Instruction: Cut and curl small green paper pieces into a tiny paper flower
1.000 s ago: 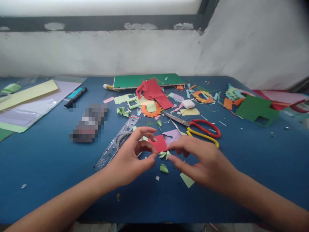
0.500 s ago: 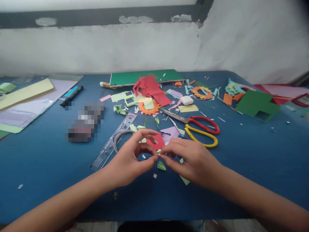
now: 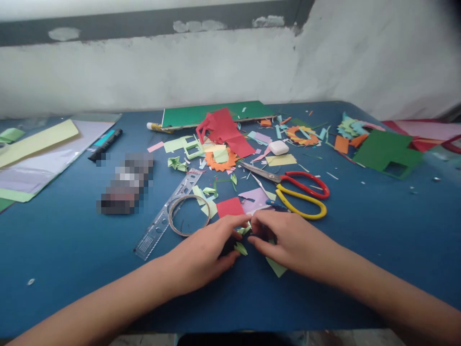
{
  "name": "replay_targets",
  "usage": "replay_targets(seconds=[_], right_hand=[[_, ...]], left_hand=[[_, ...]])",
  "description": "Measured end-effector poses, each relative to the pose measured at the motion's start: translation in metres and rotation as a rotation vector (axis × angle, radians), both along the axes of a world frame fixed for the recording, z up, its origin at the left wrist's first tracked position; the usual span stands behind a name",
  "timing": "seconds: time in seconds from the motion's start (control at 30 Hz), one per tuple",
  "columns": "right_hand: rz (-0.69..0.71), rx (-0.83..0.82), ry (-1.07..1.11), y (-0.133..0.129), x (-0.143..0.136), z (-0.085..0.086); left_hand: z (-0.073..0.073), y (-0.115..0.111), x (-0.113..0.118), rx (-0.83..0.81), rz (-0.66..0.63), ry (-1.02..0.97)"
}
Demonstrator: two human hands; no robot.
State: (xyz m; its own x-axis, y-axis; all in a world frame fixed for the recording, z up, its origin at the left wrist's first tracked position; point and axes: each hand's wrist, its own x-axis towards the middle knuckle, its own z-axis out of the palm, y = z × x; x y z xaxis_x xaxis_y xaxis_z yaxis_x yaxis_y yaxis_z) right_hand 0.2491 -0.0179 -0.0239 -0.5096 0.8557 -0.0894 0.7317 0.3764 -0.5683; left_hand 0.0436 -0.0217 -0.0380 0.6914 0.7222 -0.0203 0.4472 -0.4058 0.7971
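My left hand hovers low over the table, thumb and index finger spread apart. Between them lies a small folded light-green paper piece. Facing it, my right hand has curled fingers, with a gap between thumb and index. At the meeting fingertips another light-green folded piece partly shows; I cannot tell whether a finger touches it. Just beyond lie a red paper square and a purple paper scrap. A green paper strip sits partly under my right hand.
Scissors with red and yellow handles lie beyond my right hand. Left of centre are a tape roll, a clear ruler and a pixelated object. Paper scraps, an orange paper ring and a green board lie farther back.
My fingertips were pinched together around something tiny; now they have parted. My left hand has come slightly down toward me, uncovering more of the tape roll and red square.
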Motion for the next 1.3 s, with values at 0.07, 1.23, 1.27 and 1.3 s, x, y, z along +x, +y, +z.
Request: replay_targets(seconds=[0.07, 1.23, 1.27, 1.3], right_hand=[[0.009, -0.049, 0.037, -0.001, -0.002, -0.001], [0.014, 0.191, 0.407, -0.015, -0.005, 0.012], [0.027, 0.231, 0.393, -0.015, -0.005, 0.012], [0.034, 0.258, 0.378, -0.015, -0.006, 0.013]], left_hand=[[-0.002, 0.000, 0.000, 0.004, 0.002, -0.013], [0.010, -0.005, 0.006, -0.310, 0.370, -0.604], [0.009, -0.006, 0.006, -0.297, 0.376, -0.600], [0.009, -0.006, 0.006, -0.284, 0.381, -0.595]])
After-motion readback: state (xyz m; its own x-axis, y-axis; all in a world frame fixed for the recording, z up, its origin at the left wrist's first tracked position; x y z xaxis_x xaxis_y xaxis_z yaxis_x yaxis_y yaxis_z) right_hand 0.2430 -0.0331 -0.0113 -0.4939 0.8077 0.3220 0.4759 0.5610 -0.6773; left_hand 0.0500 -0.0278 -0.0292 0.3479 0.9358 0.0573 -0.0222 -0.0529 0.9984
